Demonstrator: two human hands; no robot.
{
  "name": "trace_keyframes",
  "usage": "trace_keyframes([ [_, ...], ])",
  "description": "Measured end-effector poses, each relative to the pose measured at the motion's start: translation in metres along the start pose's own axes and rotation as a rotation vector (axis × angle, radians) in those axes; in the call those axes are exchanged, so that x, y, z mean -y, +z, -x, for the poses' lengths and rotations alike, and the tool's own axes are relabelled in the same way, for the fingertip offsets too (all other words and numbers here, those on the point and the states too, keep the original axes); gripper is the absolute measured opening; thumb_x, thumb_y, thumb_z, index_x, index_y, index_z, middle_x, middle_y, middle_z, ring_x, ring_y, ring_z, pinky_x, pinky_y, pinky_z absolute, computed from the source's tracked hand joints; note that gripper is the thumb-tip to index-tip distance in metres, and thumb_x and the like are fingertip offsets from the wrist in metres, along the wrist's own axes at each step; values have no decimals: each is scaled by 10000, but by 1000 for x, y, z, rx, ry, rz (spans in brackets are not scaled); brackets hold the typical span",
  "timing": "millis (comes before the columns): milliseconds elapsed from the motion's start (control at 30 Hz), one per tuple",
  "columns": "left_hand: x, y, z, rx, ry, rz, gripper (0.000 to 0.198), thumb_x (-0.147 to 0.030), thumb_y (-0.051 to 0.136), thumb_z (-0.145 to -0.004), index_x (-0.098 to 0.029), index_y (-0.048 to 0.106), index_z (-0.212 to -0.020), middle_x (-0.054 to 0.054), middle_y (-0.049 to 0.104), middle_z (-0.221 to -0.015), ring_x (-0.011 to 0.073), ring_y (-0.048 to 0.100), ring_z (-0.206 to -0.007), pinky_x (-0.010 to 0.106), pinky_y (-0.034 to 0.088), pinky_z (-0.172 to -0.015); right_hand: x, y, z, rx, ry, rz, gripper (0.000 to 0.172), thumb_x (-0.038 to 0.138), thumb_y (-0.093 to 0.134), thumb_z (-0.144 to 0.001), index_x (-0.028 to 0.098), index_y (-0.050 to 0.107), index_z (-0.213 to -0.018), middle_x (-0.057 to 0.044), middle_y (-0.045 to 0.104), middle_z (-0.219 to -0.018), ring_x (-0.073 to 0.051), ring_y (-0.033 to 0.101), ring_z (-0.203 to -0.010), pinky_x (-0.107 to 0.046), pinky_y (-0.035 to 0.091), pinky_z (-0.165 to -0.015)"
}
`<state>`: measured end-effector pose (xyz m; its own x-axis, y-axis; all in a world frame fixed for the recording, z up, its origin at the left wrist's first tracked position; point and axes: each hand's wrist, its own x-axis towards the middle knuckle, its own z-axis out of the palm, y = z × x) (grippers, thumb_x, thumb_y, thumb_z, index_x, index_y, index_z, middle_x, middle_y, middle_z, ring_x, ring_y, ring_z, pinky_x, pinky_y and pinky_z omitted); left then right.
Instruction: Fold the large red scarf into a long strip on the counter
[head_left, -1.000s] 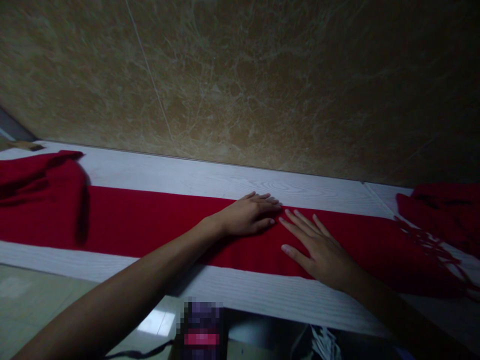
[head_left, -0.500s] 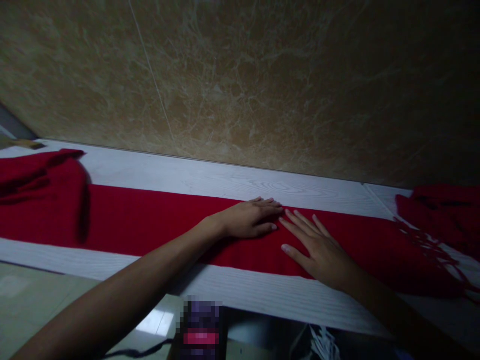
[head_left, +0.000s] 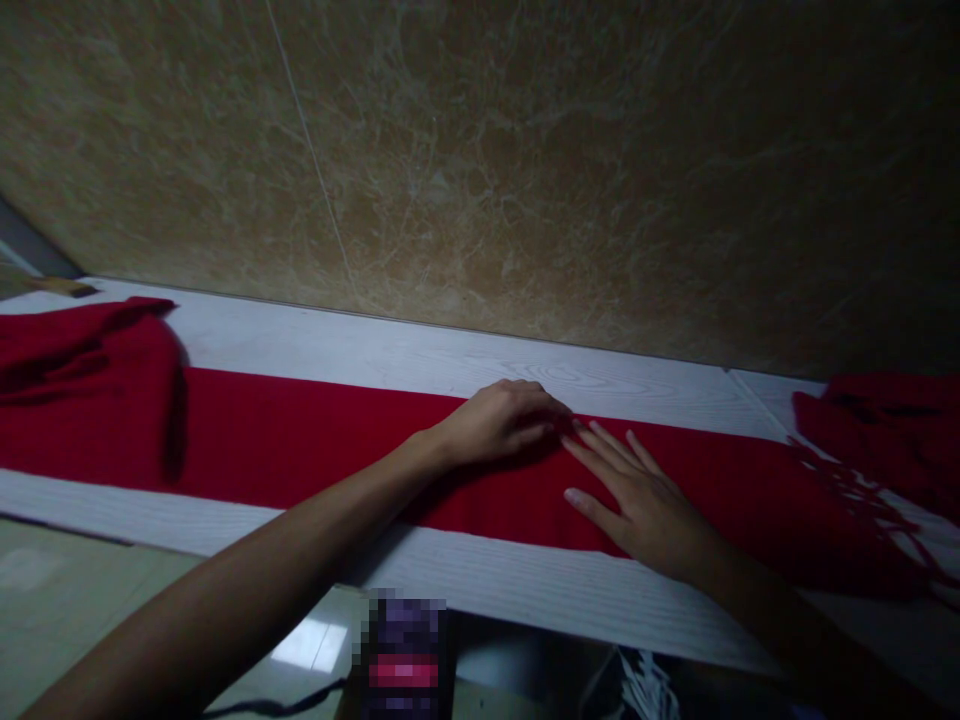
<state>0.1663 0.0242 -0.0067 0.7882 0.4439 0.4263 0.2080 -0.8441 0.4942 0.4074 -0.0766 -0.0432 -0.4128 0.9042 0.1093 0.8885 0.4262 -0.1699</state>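
Note:
A long red scarf (head_left: 300,440) lies stretched flat along a white wood-grain tabletop (head_left: 337,345). My left hand (head_left: 499,425) rests on the scarf near its far edge, knuckles raised and fingers curled, the tips gripping the cloth. My right hand (head_left: 637,495) lies just to the right of it, flat on the scarf with fingers spread and open; its fingertips almost touch the left hand. The scarf's fringe (head_left: 855,490) trails at the right end. Its left end (head_left: 82,370) is bunched up in folds.
A brown marbled wall (head_left: 480,170) rises right behind the table. More red cloth (head_left: 892,425) is heaped at the far right. Pale floor tiles (head_left: 67,600) show below the table's near edge, and a blurred dark object (head_left: 405,655) sits at the bottom.
My left hand has gone from lying flat to arched, its fingers curling in on the scarf's far edge. The right hand stays flat in place.

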Motion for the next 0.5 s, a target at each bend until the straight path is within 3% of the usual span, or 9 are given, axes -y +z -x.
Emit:
trace_keyframes([
  [167,0,3,2,-9,-38,-23,337,-99,600,-927,-147,704,-1244,101,724,-1072,206,676,-990,367,546,-937,-1,1,1,-14,-7,0,635,595,412,-1045,243,469,-1571,-112,418,-1637,-315,327,-1551,-649,248,-1260],
  [333,1,3,2,-27,-51,2,533,-71,554,-868,-159,632,-1388,84,721,-1072,204,665,-986,376,535,-953,-1,2,1,-42,-23,-16,637,579,425,-1043,227,476,-1570,-130,427,-1629,-331,348,-1540,-667,260,-1249],
  [500,2,3,2,-15,-67,13,562,-75,554,-860,-155,613,-1413,72,713,-1030,199,655,-950,381,533,-939,0,1,1,-29,-14,-13,638,586,421,-1040,237,475,-1572,-121,424,-1630,-330,345,-1540,-655,264,-1252],
])
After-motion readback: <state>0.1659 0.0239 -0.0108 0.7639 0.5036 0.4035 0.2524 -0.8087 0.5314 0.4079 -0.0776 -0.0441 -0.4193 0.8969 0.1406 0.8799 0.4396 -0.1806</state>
